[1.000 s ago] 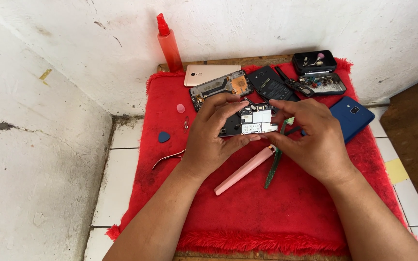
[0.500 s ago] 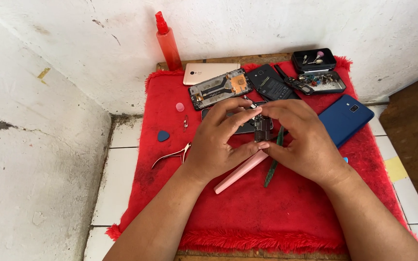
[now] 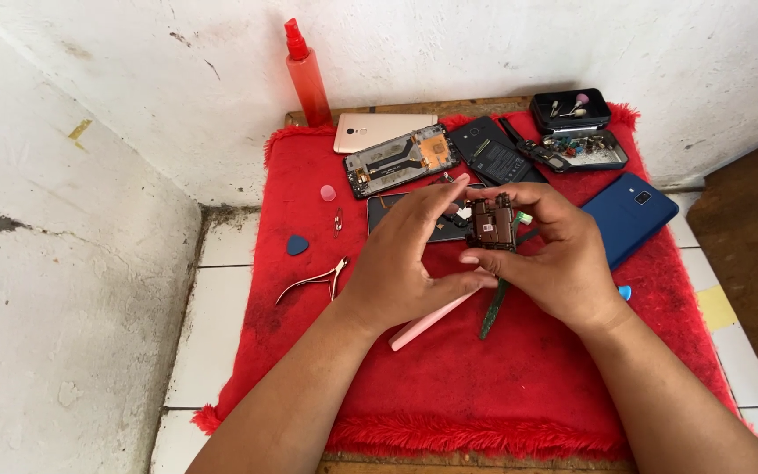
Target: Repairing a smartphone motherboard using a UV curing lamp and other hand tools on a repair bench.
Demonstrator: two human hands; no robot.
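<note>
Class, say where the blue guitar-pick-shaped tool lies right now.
In the head view, the blue pick lies on the red cloth, left side, above the cutters and below the pink cap.

Two bare forearms enter from below, sleeveless within view. Left hand (image 3: 405,263) and right hand (image 3: 554,254): no gloves, rings or wristwatch; short, unpainted fingernails.

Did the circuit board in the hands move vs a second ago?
Yes. The circuit board turned up on edge between both hands, lifted off the dark phone frame on the red cloth.
</note>
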